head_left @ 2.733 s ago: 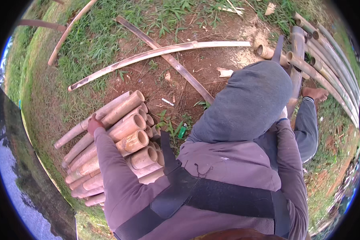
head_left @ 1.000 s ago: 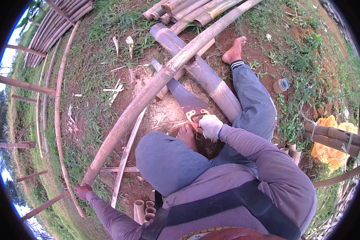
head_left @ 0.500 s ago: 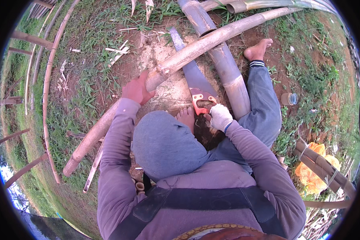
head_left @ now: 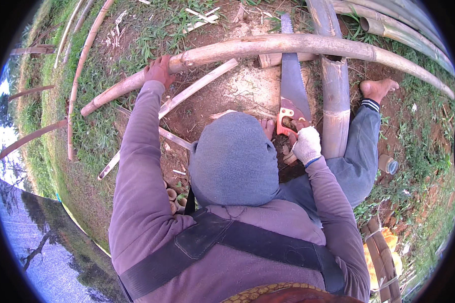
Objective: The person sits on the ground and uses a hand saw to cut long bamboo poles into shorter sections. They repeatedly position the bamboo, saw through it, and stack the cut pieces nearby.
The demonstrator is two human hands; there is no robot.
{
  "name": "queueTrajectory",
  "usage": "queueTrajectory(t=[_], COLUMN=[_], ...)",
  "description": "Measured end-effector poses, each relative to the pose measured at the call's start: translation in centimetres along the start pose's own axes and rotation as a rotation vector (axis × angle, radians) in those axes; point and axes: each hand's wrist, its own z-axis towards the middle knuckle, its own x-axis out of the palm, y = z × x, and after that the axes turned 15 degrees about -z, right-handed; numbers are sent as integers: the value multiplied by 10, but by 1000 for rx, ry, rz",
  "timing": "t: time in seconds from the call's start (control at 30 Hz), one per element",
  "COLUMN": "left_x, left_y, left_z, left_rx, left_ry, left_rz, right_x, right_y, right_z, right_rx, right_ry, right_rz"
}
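A long pale bamboo pole (head_left: 268, 46) lies slantwise in front of me, over a thicker grey bamboo (head_left: 335, 121) with a dark notch where they cross. My left hand (head_left: 159, 71), bare, is closed around the pole beside a node. My right hand (head_left: 307, 144), in a white knitted glove, is closed on the orange-red handle of a handsaw (head_left: 294, 83). The saw's blade points away from me and passes beneath the pole, its tip showing on the far side. My fingertips are partly hidden by handle and glove.
Pale sawdust (head_left: 250, 88) covers the soil beside the blade. Nearby are a split bamboo strip (head_left: 199, 87), a jar (head_left: 388, 164) and cut bamboo pieces (head_left: 172, 194). More bamboo poles (head_left: 404, 33) lie at far right; an orange bundle (head_left: 389, 247) sits behind tied bamboo. My bare foot (head_left: 379, 90) extends right.
The view has turned left, so everything appears rotated. The pole has shifted farther from me with my left hand, uncovering the split strip. My right hand keeps hold of the saw.
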Motion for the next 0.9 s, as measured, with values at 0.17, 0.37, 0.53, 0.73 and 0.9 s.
queueTrajectory(t=[0.17,0.37,0.53,0.73,0.9], left_x=[25,72,101,47,31], left_y=[-30,-85,-68,-132,-153], left_z=[-33,-129,-135,-166,-145], left_rx=[89,116,115,285,372], left_ry=[-446,-70,-92,151,292], left_rz=[-181,-381,-406,-584,-705], right_x=[0,-4,-23,-36,-61], right_y=[8,17,50,105,95], right_z=[9,23,76,139,141], right_rx=[25,-112,-345,-546,-488], right_ry=[129,110,-86,-50,287], right_rz=[28,78,5,-280,-247])
